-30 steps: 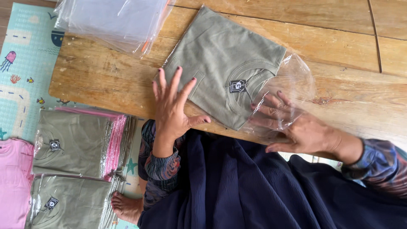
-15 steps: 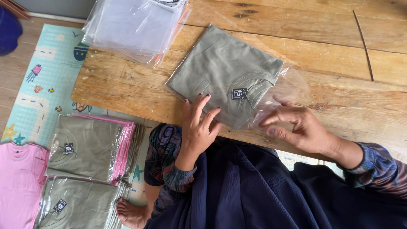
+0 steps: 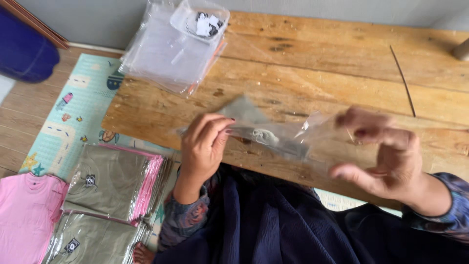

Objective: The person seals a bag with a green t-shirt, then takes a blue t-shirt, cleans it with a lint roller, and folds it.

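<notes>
Wooden counter [image 3: 342, 63], its planks worn and stained, spans the upper view; a patterned play mat [image 3: 73, 122] covers the floor to its left. On the mat lie stacks of bagged olive shirts [image 3: 110, 181] edged with pink, and an unbagged pink shirt [image 3: 24, 220] at the far left. A stack of empty clear bags [image 3: 171, 49] rests on the counter's far left corner. Held just above the counter's near edge is a folded olive shirt [image 3: 254, 129], seen edge-on, partly inside a clear plastic bag [image 3: 312, 132]. The left hand [image 3: 205, 142] pinches the shirt's exposed end; the right hand [image 3: 386, 156], blurred, is part-curled at the bag's open side, and whether it grips the film cannot be told. To bag well, judged from this pose: keep the fold flat, hold the bag mouth wide, and slide the shirt in square so no corner catches.
</notes>
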